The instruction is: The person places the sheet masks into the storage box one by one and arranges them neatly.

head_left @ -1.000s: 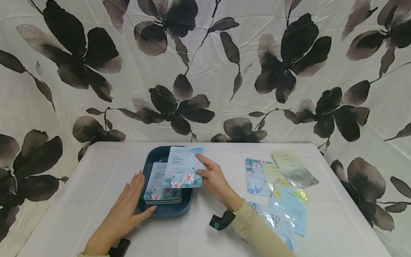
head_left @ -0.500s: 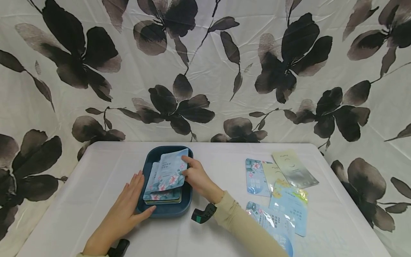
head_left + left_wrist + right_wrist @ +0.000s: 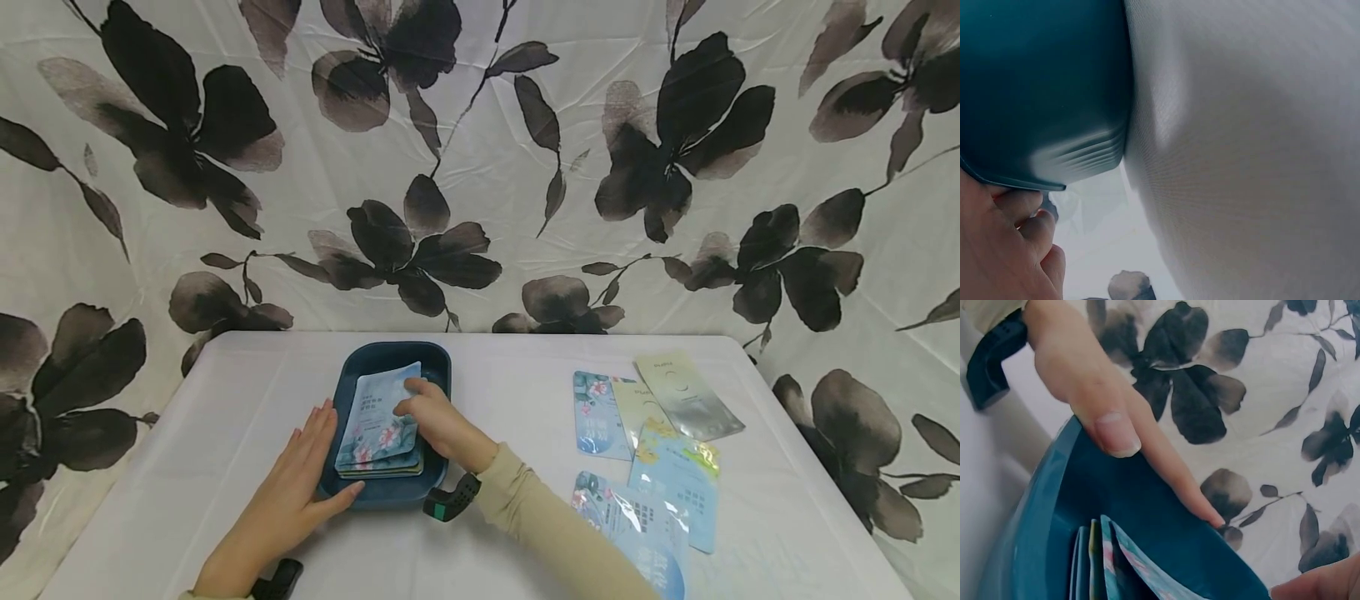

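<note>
left hand (image 3: 288,492): fingers straight, laid flat against the left wall of the blue tray (image 3: 390,492) | right hand (image 3: 435,425): top packet (image 3: 382,414) pinched and pressed onto the tray's stack, near the table's middle | progress: several packets stacked; six loose packets (image 3: 660,433) are judged still left by the table's right edge

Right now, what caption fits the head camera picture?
Right hand lays a flowered packet into the blue tray.

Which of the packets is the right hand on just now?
The floral packet topping the stack in the blue tray; the right hand rests on it. The other packets lie loose at table right.
</note>
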Demonstrator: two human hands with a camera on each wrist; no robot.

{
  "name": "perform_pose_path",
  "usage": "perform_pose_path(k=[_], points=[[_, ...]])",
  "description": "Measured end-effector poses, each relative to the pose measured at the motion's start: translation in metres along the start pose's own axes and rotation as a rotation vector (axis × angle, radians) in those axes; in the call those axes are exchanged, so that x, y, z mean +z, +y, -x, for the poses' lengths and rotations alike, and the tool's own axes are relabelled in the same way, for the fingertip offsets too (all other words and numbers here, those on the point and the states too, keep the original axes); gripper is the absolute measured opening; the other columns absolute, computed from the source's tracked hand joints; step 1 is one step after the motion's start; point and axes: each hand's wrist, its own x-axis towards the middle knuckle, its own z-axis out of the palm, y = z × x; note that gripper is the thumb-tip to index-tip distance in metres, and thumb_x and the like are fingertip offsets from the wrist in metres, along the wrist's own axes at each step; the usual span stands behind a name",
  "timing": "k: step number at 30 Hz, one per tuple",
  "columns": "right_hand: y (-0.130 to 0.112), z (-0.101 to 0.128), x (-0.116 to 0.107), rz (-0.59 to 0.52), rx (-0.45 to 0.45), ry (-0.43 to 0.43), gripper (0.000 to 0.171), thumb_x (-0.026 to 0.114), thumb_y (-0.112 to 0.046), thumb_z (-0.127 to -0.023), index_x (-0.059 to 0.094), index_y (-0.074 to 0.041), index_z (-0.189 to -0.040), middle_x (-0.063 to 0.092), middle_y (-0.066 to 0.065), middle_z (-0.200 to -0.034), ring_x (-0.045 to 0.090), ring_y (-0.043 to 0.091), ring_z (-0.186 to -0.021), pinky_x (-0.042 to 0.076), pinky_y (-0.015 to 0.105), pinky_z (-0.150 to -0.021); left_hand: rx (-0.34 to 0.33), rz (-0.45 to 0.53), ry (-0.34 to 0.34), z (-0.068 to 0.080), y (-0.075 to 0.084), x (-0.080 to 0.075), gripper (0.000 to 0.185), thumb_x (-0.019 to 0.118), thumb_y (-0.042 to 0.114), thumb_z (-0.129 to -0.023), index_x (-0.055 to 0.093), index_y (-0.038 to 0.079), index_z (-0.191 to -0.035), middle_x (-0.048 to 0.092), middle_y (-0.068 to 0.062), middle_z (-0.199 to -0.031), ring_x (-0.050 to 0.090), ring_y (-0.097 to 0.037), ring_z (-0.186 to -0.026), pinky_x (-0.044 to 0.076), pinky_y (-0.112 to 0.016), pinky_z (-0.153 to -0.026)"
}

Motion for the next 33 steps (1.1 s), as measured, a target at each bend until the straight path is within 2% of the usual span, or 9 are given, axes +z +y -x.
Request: perform_pose_path(k=[5,11,16,20,26,33], points=[[0.001,0.001,0.001,0.061,0.031,0.009,0.07,0.056,-0.002,-0.087,0.03,0.008,-0.151,0.018,0.021,-0.161,0.017,0.033,-0.147,0.018,0.056,-0.118,-0.006,-0.003,-0.001,0.0,0.0,0.001,0.104,0.072,0.048,-0.087,0.012,0.004,-0.159,0.006,-0.009,-0.166,0.003,-0.029,-0.152,0.007,-0.055,-0.12],[-0.001,0.005,0.003,0.048,0.067,0.008,0.07,0.058,-0.004,-0.087,0.031,0.007,-0.151,0.017,0.02,-0.161,0.019,0.034,-0.145,0.015,0.056,-0.118,0.003,-0.003,0.001,0.0,-0.001,0.001,0.104,0.072,0.047,-0.087,0.011,0.004,-0.159,0.007,-0.011,-0.166,0.002,-0.028,-0.152,0.006,-0.054,-0.12],[0.0,0.009,0.005,0.044,0.077,0.029,0.073,0.06,-0.009,-0.087,0.031,0.001,-0.153,0.009,0.018,-0.163,0.013,0.034,-0.147,0.013,0.056,-0.119,0.006,-0.001,0.006,0.001,0.0,0.001,0.104,0.073,0.047,-0.087,0.012,0.003,-0.158,0.006,-0.01,-0.166,0.002,-0.027,-0.152,0.006,-0.053,-0.121],[-0.002,0.012,0.005,-0.001,0.067,0.048,0.074,0.061,-0.013,-0.087,0.03,-0.002,-0.154,0.005,0.018,-0.164,0.01,0.034,-0.147,0.014,0.055,-0.118,0.006,-0.004,0.007,0.0,0.0,0.0,0.104,0.073,0.047,-0.086,0.013,0.002,-0.158,0.007,-0.01,-0.166,0.003,-0.029,-0.152,0.006,-0.054,-0.12],[-0.011,0.016,0.003,-0.075,0.067,0.059,0.074,0.06,-0.012,-0.087,0.028,0.0,-0.154,0.01,0.019,-0.163,0.011,0.035,-0.147,0.011,0.057,-0.118,-0.009,-0.005,-0.014,-0.002,-0.001,0.0,0.104,0.071,0.049,-0.087,0.011,0.002,-0.159,0.003,-0.009,-0.166,0.002,-0.03,-0.152,0.006,-0.055,-0.12],[-0.02,0.023,-0.005,-0.117,0.062,0.018,0.076,0.057,-0.009,-0.09,0.02,0.0,-0.156,0.007,0.018,-0.163,0.002,0.035,-0.15,0.005,0.054,-0.12,-0.004,-0.001,-0.011,-0.001,-0.003,0.001,0.104,0.071,0.049,-0.088,0.01,0.002,-0.159,0.006,-0.012,-0.166,0.006,-0.035,-0.151,0.006,-0.055,-0.12]])
